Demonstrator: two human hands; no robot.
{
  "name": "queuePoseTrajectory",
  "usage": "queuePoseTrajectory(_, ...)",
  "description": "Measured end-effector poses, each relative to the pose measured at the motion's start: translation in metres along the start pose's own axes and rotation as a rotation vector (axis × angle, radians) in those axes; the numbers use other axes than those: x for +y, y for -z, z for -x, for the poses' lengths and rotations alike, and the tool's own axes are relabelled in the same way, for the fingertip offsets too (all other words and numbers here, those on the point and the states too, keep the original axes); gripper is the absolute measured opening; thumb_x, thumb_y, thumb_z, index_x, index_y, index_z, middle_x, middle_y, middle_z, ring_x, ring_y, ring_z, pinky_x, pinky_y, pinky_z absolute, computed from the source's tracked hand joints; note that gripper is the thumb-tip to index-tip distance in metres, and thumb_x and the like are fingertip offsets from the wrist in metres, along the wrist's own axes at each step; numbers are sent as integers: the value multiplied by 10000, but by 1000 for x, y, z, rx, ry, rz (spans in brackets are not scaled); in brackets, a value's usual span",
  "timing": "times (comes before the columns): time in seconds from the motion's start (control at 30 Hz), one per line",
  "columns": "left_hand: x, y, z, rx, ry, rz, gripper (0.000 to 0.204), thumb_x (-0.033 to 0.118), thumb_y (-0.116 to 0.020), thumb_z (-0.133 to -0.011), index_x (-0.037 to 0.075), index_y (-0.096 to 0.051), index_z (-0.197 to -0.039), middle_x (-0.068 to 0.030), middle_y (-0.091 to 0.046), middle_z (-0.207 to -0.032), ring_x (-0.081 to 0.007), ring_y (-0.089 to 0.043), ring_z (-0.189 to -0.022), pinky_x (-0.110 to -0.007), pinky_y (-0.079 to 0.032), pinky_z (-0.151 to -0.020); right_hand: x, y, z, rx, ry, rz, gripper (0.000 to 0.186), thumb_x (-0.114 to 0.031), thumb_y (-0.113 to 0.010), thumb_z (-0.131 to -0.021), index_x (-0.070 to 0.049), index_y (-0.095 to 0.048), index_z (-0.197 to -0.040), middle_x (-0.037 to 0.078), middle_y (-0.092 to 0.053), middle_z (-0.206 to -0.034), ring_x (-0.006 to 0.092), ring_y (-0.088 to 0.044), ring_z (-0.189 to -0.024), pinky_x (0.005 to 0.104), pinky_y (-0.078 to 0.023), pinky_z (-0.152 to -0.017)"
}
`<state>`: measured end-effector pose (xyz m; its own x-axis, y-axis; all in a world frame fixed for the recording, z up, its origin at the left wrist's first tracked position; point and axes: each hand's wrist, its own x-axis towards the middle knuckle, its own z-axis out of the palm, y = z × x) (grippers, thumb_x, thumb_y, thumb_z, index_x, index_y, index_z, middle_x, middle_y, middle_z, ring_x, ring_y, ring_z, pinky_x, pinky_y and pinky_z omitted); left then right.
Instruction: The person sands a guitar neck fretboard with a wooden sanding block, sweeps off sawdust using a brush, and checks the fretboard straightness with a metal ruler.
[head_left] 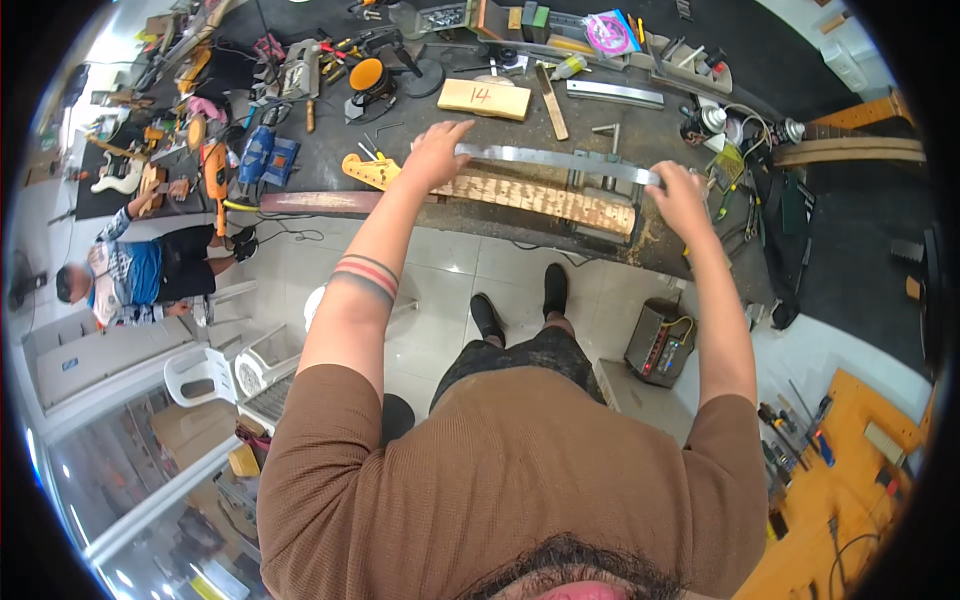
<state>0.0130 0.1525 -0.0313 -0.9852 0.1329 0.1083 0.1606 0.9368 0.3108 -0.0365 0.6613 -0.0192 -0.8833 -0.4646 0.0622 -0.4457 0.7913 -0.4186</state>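
A long, thin metal straightedge [560, 160] spans the space between my two hands. My left hand [437, 157] is closed on its left end, and my right hand [682, 196] grips the other end. Just on the near side of it lies a guitar neck [540, 202] with a pale, blotchy fretboard. Its yellowish headstock [368, 172] points left, partly behind my left forearm. Whether the straightedge touches the neck I cannot tell. Under the neck's right part is a metal clamp or vise [605, 172], mostly covered.
Beyond my hands are a marked wooden block [484, 99], a wood strip [551, 103] and a metal bar [614, 94]. A reddish board [318, 203] lies along the near bench edge. Tools crowd the bench's left. Another person [150, 270] works at far left. An amplifier-like box [660, 342] stands below.
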Motion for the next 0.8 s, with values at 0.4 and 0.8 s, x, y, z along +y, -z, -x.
queuePoseTrajectory(0.4,-33,56,69,-87,-242,222,162,56,-733,-1044,5,-732,-1198,-139,-655,-1080,-342,-659,-1068,-428,-541,-954,-68,-39,77,320,-71,19,179,-141,-825,-943,-67,-709,-1059,67,-728,-1027,289,-697,-1019,413,-447,-973)
queuePoseTrajectory(0.8,-75,-21,95,315,-330,168,77,44,-715,-1052,-23,-715,-1090,-106,-664,-938,-269,-659,-911,-358,-514,-831,-34,-100,90,430,-25,-88,290,5,-667,-990,-41,-752,-1263,65,-761,-1196,224,-680,-1185,363,-475,-1117)
